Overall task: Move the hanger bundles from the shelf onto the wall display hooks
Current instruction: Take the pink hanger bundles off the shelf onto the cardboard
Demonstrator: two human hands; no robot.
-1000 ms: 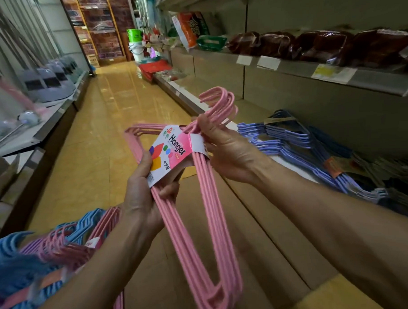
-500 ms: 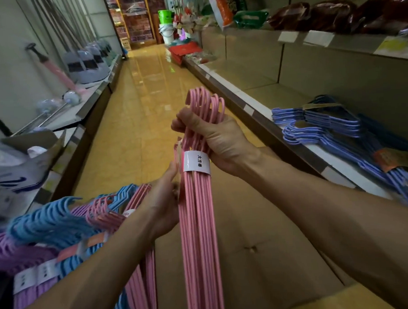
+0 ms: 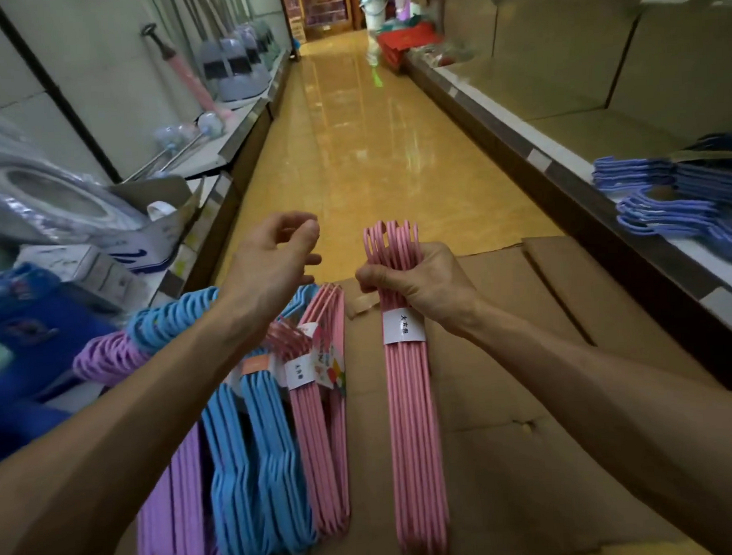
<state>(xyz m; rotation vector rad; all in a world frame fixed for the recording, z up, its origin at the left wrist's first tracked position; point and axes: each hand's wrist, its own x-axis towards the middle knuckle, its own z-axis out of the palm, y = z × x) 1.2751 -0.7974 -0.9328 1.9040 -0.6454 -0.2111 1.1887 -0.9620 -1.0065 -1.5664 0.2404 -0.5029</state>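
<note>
**Right hand grips a pink hanger bundle; left hand free above the hung bundles**

From my remote seat, the far left shows the left shelf (image 3: pixel 211 158) carrying long-handled brushes and grey dustpans (image 3: pixel 232 70) along its back. Lower left, bundles hang side by side: a purple hanger bundle (image 3: pixel 173 512), then blue hanger bundles (image 3: pixel 255 468), then a pink one with a colourful label (image 3: pixel 320 436). I cannot make out what they hang from, since my left forearm crosses in front of their tops.

My left hand (image 3: pixel 272 260) is raised above those bundles, palm turned inward, fingers loosely curled, thumb tip near the index tip. It holds nothing and touches nothing that I can see.

Just to its right, apart from it, my right hand (image 3: pixel 414 284) is closed round the neck of the pink hanger bundle (image 3: pixel 415 421). The fingers wrap the front and the hook ends stick up above the fist. The bundle hangs straight down, edge-on, with a white paper band (image 3: pixel 403 326) round it just below the hand. The forearm comes in from the lower right corner, wrist bent slightly.

Behind the bundle lies flattened brown cardboard (image 3: pixel 524 354) on the yellow aisle floor (image 3: pixel 372 152). At the right, violet-blue hanger bundles (image 3: pixel 664 200) lie stacked on the right shelf (image 3: pixel 581 186), near its front edge.
</note>
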